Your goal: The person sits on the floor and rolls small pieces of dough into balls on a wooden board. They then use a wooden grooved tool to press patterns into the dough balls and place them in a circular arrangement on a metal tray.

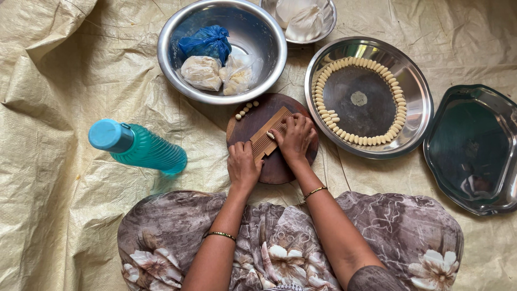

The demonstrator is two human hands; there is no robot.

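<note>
A round dark wooden board (280, 167) lies on the sheet in front of my knees. On it rests a small ridged wooden paddle (266, 137). My left hand (242, 164) presses down on the paddle's near end. My right hand (295, 137) lies over its far end, fingers pressing a small pale dough piece (270, 135) against the ridges. Several little dough balls (245, 109) sit in a row on the board's far left edge.
A round steel plate (417, 99) at the right holds a ring of several shaped dough pieces. A steel bowl (269, 32) behind the board holds a blue bag and pale wrapped lumps. A teal bottle (142, 148) lies left; an empty steel tray (474, 148) sits far right.
</note>
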